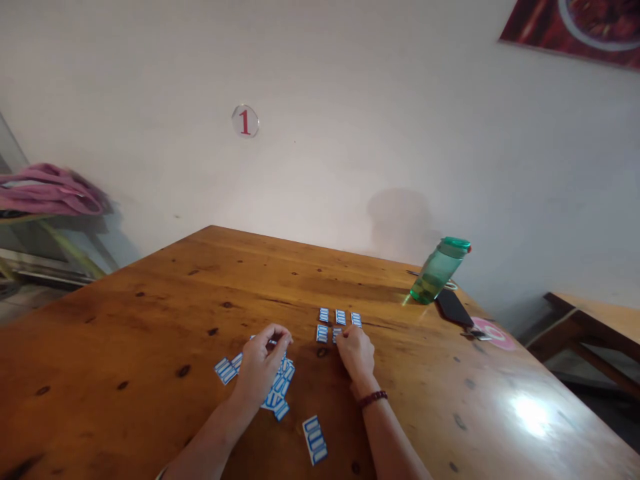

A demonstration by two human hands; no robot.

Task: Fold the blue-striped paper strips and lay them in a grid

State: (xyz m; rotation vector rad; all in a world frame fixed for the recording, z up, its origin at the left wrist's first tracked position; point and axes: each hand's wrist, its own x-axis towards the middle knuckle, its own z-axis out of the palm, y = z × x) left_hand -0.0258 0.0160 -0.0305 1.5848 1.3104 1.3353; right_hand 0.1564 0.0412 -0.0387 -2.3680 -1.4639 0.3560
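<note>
Small white cards with blue-edged bars, perhaps label stickers, lie on the wooden table (pixel 165 320). My right hand (pixel 357 353) is closed, its fingertips at a card (pixel 337 335) in the front row of a small grid. Beside that card lies another card (pixel 322 334), and several more make the row behind, one a card (pixel 340 317). My left hand (pixel 264 363) hovers over a loose card pile (pixel 283 380), thumb and fingers pinched; what they hold, if anything, is hidden. A larger striped card (pixel 315 440) lies alone between my forearms.
A green water bottle (pixel 440 270) stands at the back right, near a dark phone-like slab (pixel 454 308), keys (pixel 475 332) and a pink disc (pixel 494 333). A white wall (pixel 320 133) rises behind the table. Pink cloth (pixel 50 190) lies at left; a bench (pixel 600 327) stands at right.
</note>
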